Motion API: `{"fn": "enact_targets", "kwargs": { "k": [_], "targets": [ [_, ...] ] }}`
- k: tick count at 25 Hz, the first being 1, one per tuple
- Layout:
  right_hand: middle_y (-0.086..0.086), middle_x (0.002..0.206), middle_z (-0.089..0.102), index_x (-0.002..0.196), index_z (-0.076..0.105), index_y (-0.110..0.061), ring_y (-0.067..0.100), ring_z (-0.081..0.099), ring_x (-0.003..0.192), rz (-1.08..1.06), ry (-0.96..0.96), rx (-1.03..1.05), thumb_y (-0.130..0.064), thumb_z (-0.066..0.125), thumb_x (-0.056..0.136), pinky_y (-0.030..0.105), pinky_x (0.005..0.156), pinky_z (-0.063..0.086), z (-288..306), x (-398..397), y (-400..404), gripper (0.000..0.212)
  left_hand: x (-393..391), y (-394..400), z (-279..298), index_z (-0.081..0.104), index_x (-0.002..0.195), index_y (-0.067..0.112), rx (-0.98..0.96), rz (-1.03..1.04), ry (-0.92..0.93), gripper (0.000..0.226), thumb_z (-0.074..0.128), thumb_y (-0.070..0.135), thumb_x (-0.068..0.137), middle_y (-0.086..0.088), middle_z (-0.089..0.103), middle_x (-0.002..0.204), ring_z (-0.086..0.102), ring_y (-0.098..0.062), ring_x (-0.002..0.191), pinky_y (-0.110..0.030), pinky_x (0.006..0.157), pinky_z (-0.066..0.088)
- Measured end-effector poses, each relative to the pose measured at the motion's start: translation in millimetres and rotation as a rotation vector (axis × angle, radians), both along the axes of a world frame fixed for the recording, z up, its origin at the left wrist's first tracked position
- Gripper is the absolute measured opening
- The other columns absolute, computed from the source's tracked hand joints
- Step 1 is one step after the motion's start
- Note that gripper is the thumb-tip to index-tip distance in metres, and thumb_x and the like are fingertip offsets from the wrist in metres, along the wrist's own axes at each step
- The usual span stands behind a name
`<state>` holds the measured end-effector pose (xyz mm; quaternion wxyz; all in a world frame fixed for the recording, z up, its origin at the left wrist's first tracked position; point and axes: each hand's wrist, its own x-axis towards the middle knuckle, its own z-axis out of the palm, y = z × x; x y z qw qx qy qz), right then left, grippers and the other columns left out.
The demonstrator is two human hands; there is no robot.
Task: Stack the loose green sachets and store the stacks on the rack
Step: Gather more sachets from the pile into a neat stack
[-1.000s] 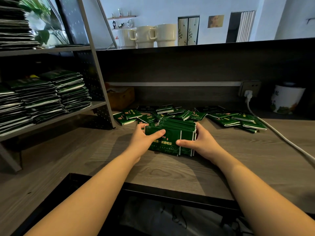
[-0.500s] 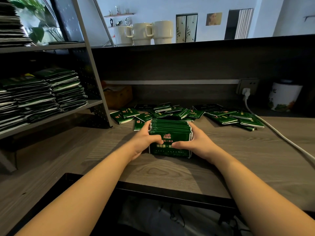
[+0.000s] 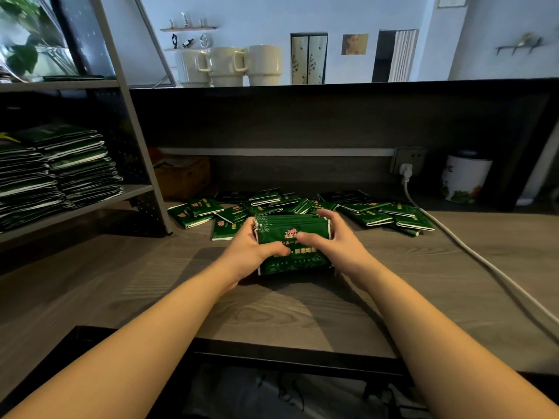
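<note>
A bundle of green sachets (image 3: 292,244) stands on edge near the middle of the wooden worktop (image 3: 272,313), its printed face turned toward the person. The left hand (image 3: 251,252) clasps the bundle's left end, thumb curled over the front face, and the right hand (image 3: 337,240) clasps the right end, thumb on the front and fingers wrapped over the top edge; each grip is clamped on the bundle. Just behind it, toward the worktop's back edge, loose sachets (image 3: 378,213) lie scattered in a band running left to right. At the worktop's left edge stands a metal rack (image 3: 133,192), whose middle shelf carries tall stacks of sachets (image 3: 81,167). A white cable (image 3: 472,252) runs from a wall socket (image 3: 408,160) along the right side of the worktop.
</note>
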<state>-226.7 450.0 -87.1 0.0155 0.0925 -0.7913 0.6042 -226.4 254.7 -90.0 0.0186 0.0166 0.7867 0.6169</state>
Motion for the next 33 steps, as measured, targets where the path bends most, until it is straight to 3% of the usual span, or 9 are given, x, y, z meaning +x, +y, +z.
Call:
{"fn": "enact_targets", "kwargs": {
  "k": [3, 5, 7, 10, 14, 19, 27, 30, 33],
  "targets": [
    [-0.003, 0.131, 0.053, 0.140, 0.045, -0.020, 0.013, 0.052, 0.122, -0.193, 0.100, 0.093, -0.056, 0.068, 0.084, 0.030, 0.100, 0.043, 5.4, -19.1, 23.7, 0.070, -20.6, 17.7, 6.2, 0.050, 0.124, 0.022, -0.060, 0.007, 0.033, 0.101, 0.094, 0.047, 0.036, 0.000, 0.062, 0.130, 0.060, -0.020, 0.118, -0.045, 0.105, 0.047],
    [-0.004, 0.122, 0.058, 0.133, 0.052, -0.017, 0.013, 0.055, 0.114, -0.322, 0.172, 0.245, -0.055, 0.067, 0.086, 0.028, 0.093, 0.043, 5.4, -32.5, 49.3, 0.062, -24.4, 32.5, 11.2, 0.047, 0.128, 0.019, -0.072, 0.001, 0.058, 0.093, 0.092, 0.041, 0.049, 0.007, 0.053, 0.134, 0.051, -0.014, 0.122, -0.036, 0.107, 0.041],
    [-0.002, 0.120, 0.062, 0.128, 0.056, -0.015, 0.016, 0.057, 0.114, -0.440, 0.211, 0.363, -0.054, 0.068, 0.086, 0.031, 0.091, 0.046, 3.1, -46.8, 80.3, 0.059, -29.6, 42.1, 3.0, 0.028, 0.150, 0.015, -0.069, -0.012, 0.035, 0.100, 0.087, 0.028, 0.071, 0.006, 0.040, 0.137, 0.038, -0.012, 0.130, -0.028, 0.105, 0.032],
    [0.005, 0.131, 0.061, 0.133, 0.054, -0.016, 0.024, 0.053, 0.124, -0.546, 0.223, 0.613, -0.056, 0.073, 0.080, 0.041, 0.099, 0.047, -2.0, -70.7, 121.4, 0.069, -33.5, 42.9, -19.1, 0.002, 0.159, 0.020, 0.050, -0.023, 0.007, 0.121, 0.087, 0.023, 0.073, -0.001, 0.024, 0.163, 0.029, -0.020, 0.146, -0.035, 0.116, 0.026],
    [0.002, 0.154, 0.039, 0.150, 0.035, -0.026, 0.027, 0.032, 0.143, -0.392, 0.122, 1.003, -0.065, 0.072, 0.075, 0.046, 0.117, 0.027, -10.0, -98.3, 146.4, 0.092, -39.2, 35.9, -27.5, 0.005, 0.159, 0.017, 0.118, 0.016, 0.065, 0.117, 0.086, 0.020, 0.075, -0.002, 0.020, 0.164, 0.026, -0.022, 0.147, -0.034, 0.114, 0.025],
    [0.008, 0.143, 0.053, 0.147, 0.040, -0.030, 0.031, 0.049, 0.130, -0.297, 0.138, 1.143, -0.035, 0.054, 0.097, 0.042, 0.103, 0.043, -21.7, -118.8, 147.6, 0.053, -41.4, 29.6, -31.8, 0.008, 0.159, 0.023, 0.123, 0.060, 0.082, 0.122, 0.089, 0.029, 0.069, -0.001, 0.025, 0.162, 0.029, -0.023, 0.146, -0.040, 0.115, 0.028],
    [0.007, 0.131, 0.063, 0.135, 0.057, -0.023, 0.031, 0.057, 0.119, -0.198, 0.309, 1.107, -0.018, 0.052, 0.097, 0.044, 0.096, 0.048, -23.5, -79.4, 138.5, 0.038, -33.3, 27.5, -19.8, 0.017, 0.157, 0.017, 0.192, 0.110, 0.116, 0.111, 0.088, 0.025, 0.071, -0.002, 0.032, 0.158, 0.034, -0.022, 0.143, -0.036, 0.112, 0.030],
    [0.007, 0.130, 0.064, 0.134, 0.057, -0.020, 0.029, 0.058, 0.118, -0.147, 0.329, 0.997, -0.021, 0.053, 0.100, 0.039, 0.091, 0.048, -20.3, -48.3, 125.2, 0.034, -28.6, 23.9, -11.8, 0.044, 0.134, 0.017, 0.228, 0.196, 0.097, 0.083, 0.089, 0.027, 0.065, -0.003, 0.056, 0.136, 0.053, -0.022, 0.122, -0.037, 0.103, 0.039],
    [0.009, 0.116, 0.067, 0.125, 0.056, -0.016, 0.029, 0.061, 0.107, -0.160, 0.311, 0.887, -0.021, 0.051, 0.102, 0.033, 0.074, 0.040, -16.4, -23.7, 115.5, 0.025, -20.4, 17.4, -4.6, 0.050, 0.122, 0.014, 0.213, 0.232, 0.074, 0.066, 0.087, 0.022, 0.068, -0.002, 0.064, 0.116, 0.059, -0.022, 0.110, -0.036, 0.093, 0.041]
  ]
}}
